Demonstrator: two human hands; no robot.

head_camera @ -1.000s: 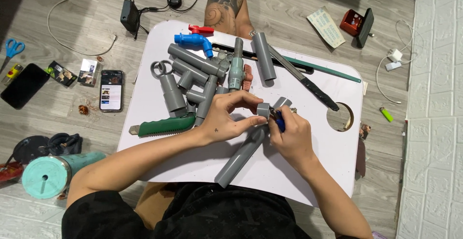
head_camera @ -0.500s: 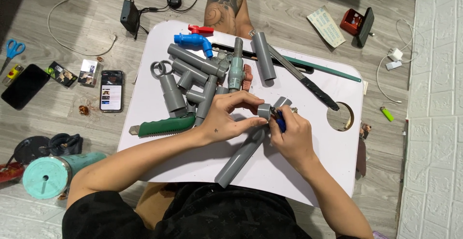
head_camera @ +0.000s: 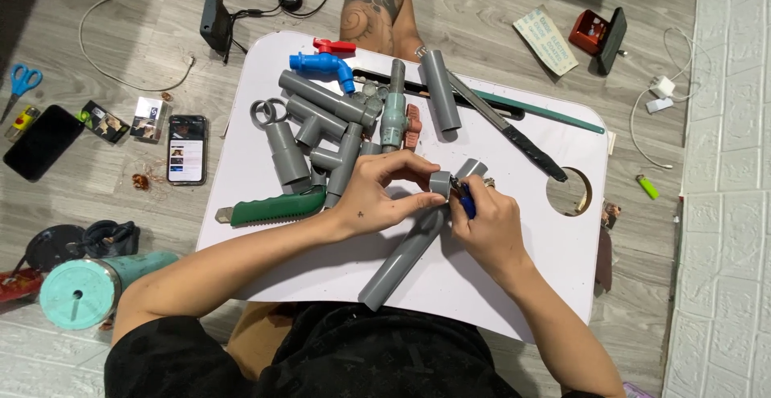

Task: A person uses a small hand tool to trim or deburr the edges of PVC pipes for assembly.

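My left hand [head_camera: 384,193] grips a small grey pipe fitting [head_camera: 441,183] at the top end of a long grey pipe [head_camera: 399,261] that lies slanted on the white lap table [head_camera: 498,285]. My right hand [head_camera: 490,225] holds a blue-handled tool [head_camera: 467,204] pressed against the same fitting. A second grey elbow piece [head_camera: 472,168] pokes out just above my right fingers. What the tool's tip touches is hidden by my fingers.
A heap of grey pipes and fittings [head_camera: 321,129], a blue tap [head_camera: 323,65], a red piece [head_camera: 335,46] and a green-handled saw [head_camera: 277,207] lie on the table's left. A long black blade [head_camera: 514,134] crosses the right side near a round hole [head_camera: 568,191]. Another person's tattooed leg [head_camera: 373,0], phones [head_camera: 186,149], a teal cup [head_camera: 88,285] lie around.
Both hands stay on the fitting with only slight finger shifts; nothing else has moved.
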